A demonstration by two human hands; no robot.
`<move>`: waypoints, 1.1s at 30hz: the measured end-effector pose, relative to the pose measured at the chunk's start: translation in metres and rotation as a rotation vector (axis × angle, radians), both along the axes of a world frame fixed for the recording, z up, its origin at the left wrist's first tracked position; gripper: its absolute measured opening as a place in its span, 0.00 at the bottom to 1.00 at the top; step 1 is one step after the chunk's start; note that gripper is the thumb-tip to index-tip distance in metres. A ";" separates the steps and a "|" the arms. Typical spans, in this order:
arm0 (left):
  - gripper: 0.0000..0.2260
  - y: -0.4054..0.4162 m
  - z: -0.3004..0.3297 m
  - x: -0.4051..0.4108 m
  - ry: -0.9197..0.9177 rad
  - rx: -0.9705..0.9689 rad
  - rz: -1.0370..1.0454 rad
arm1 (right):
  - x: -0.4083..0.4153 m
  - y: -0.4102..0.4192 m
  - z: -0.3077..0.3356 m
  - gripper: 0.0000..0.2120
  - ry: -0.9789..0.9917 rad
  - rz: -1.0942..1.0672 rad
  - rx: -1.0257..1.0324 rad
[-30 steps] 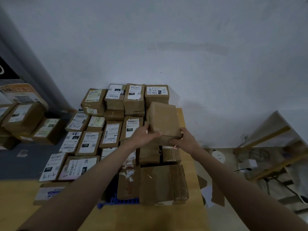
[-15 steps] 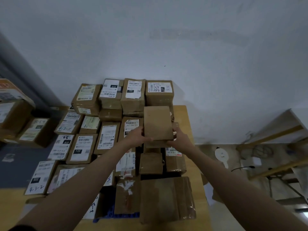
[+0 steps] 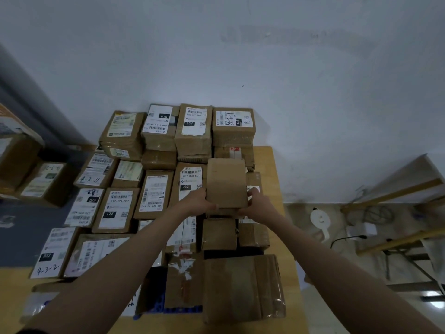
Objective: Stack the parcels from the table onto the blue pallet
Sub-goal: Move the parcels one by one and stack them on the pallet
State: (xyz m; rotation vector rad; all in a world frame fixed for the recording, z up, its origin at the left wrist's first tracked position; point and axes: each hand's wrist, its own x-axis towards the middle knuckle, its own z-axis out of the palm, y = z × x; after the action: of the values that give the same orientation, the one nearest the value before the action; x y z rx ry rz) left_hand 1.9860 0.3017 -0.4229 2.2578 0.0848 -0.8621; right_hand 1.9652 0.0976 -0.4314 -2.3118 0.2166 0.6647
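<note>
A plain brown parcel [image 3: 226, 183] with no label showing sits between both hands over the right side of the stack. My left hand [image 3: 198, 201] grips its near left corner and my right hand [image 3: 256, 204] grips its near right corner. Under and around it lie several taped cardboard parcels [image 3: 156, 191] with white shipping labels, packed in rows. Only a strip of the blue pallet [image 3: 178, 309] shows at the stack's near edge. I cannot tell whether the held parcel rests on the boxes below.
A wooden surface [image 3: 265, 160] runs under and to the right of the stack, against a white wall. More boxes [image 3: 45, 182] stand on the dark floor at left. A yellow metal frame [image 3: 390, 196], cables and a white round object [image 3: 319, 219] lie at right.
The held parcel has swung from tilted to square with the rows and come down toward the stack's right side. Both hands kept their grip on it.
</note>
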 end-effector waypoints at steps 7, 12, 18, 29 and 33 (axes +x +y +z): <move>0.30 0.000 -0.001 0.003 -0.073 0.045 -0.013 | 0.005 0.001 0.001 0.31 0.006 0.003 -0.008; 0.31 0.001 0.009 -0.003 -0.075 0.094 -0.044 | 0.006 0.000 0.005 0.34 0.036 0.030 -0.036; 0.30 0.008 0.036 -0.013 -0.065 0.240 -0.122 | -0.002 -0.005 0.034 0.40 0.015 0.105 -0.170; 0.40 0.016 0.095 -0.072 -0.157 0.433 -0.242 | -0.048 0.000 0.116 0.32 -0.114 0.373 -0.367; 0.41 0.033 0.112 -0.102 -0.179 0.474 -0.238 | -0.066 0.017 0.130 0.29 -0.130 0.453 -0.411</move>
State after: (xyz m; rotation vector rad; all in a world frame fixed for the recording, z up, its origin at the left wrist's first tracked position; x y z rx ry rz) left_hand 1.8837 0.3342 -0.3109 2.8250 -0.0713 -0.8202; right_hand 1.8995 0.1142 -0.3012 -2.8248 -0.2666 0.7363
